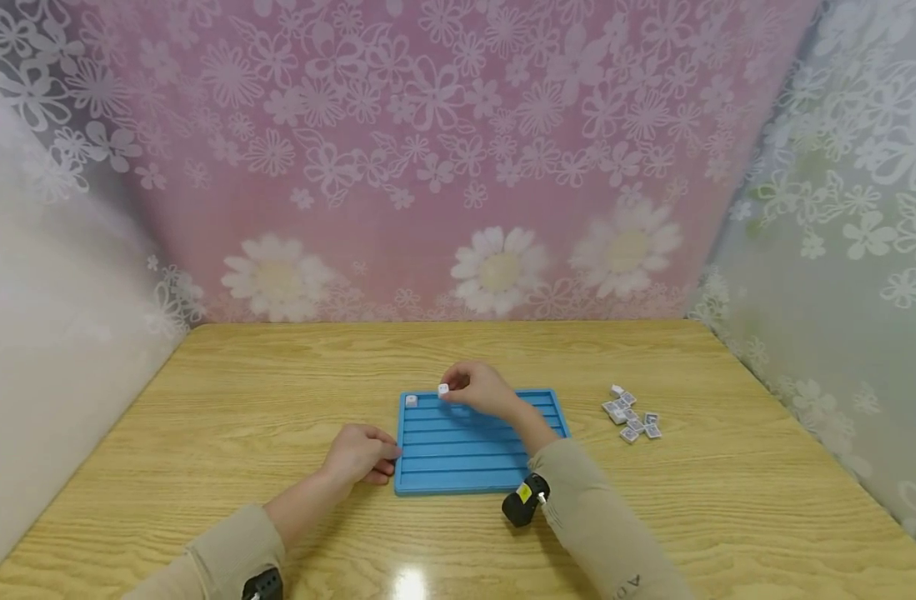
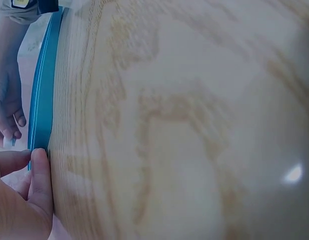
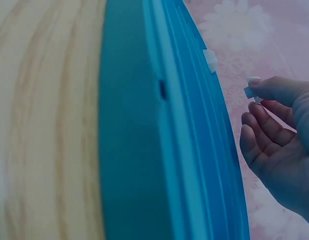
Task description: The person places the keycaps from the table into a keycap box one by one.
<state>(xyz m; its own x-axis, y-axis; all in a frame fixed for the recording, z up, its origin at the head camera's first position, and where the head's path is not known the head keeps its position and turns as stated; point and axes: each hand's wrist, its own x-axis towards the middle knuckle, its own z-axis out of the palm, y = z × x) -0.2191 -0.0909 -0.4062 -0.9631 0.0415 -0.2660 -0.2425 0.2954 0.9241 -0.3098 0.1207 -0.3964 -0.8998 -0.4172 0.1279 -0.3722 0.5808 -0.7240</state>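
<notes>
My right hand (image 1: 483, 390) pinches a small white block (image 1: 443, 389) between thumb and fingertips, above the far edge of a blue ridged tray (image 1: 458, 462). In the right wrist view the block (image 3: 250, 92) pokes out past the thumb tip. A second white block (image 1: 412, 401) with a dark mark on top sits in the tray's far left corner. At the tray's left side my left hand (image 1: 360, 454) holds the edge; the left wrist view has its thumb and a finger (image 2: 40, 172) meeting at the blue rim (image 2: 43, 100).
Several white blocks with dark marks (image 1: 628, 423) lie in a loose cluster on the wooden table (image 1: 277, 367), right of the tray. Floral curtains (image 1: 397, 192) stand behind and at both sides of the table. The right forearm crosses the tray's right part.
</notes>
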